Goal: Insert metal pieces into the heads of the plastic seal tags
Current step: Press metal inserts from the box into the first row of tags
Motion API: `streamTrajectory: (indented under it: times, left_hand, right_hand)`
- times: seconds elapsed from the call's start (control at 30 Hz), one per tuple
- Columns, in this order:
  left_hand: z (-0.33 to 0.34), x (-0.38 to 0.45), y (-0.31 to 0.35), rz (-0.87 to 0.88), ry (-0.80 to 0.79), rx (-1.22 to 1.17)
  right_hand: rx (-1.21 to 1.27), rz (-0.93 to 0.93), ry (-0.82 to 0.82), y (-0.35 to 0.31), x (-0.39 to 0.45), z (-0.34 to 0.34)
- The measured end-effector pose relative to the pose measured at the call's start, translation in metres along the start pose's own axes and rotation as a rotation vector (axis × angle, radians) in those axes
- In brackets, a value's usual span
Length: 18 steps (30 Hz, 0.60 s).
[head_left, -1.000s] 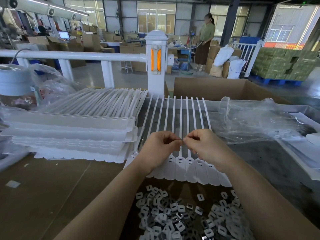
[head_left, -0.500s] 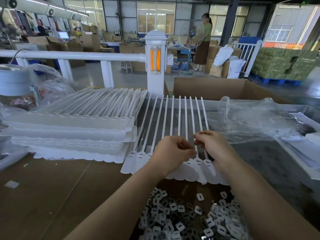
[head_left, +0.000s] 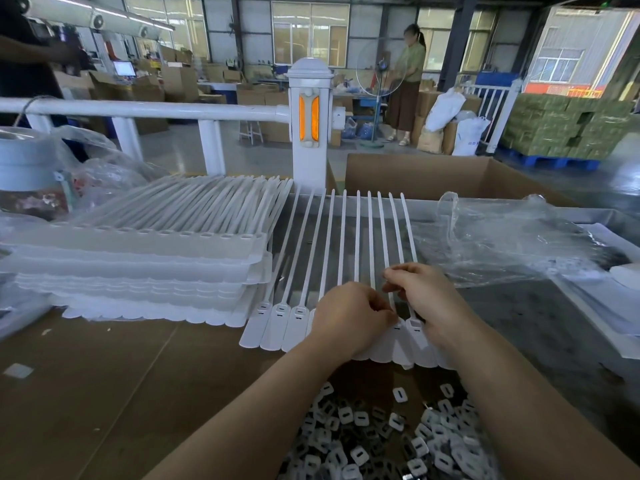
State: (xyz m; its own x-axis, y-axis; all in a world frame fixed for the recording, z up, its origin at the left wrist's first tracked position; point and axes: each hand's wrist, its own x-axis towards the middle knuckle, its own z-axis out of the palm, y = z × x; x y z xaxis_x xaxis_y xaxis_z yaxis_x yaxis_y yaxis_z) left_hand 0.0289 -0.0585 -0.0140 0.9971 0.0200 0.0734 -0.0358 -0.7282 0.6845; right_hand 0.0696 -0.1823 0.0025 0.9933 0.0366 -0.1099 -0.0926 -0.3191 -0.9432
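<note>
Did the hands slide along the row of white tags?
Yes. Both the left hand and right hand moved rightward along the tag strip, away from the white post, uncovering the leftmost tag heads.

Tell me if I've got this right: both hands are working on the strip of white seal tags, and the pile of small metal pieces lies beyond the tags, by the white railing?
Not quite. The head view shows the pile of metal pieces in front of the strip of seal tags, nearest the person, between the forearms. The left hand and right hand are indeed on the tags.
</note>
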Motion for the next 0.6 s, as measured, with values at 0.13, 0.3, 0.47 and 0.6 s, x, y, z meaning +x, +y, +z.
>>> streamTrajectory:
  times: [0.13,0.3,0.47,0.6]
  left_hand:
    - [0.0029,-0.0005,0.0014,-0.022,0.028,0.015]
    - [0.006,0.0002,0.0008,-0.035,0.039,0.012]
    - [0.0077,0.0017,0.0001,-0.036,0.046,0.019]
    - [0.0087,0.0027,-0.0007,-0.035,0.047,0.018]
  right_hand:
    - [-0.003,0.005,-0.006,0.0003,-0.0003,0.0]
    - [-0.009,0.008,-0.016,0.0007,-0.0007,0.0001]
    - [-0.009,0.016,-0.016,0.0014,0.0008,0.0001]
    - [-0.009,0.015,-0.017,0.0015,0.0013,-0.0003]
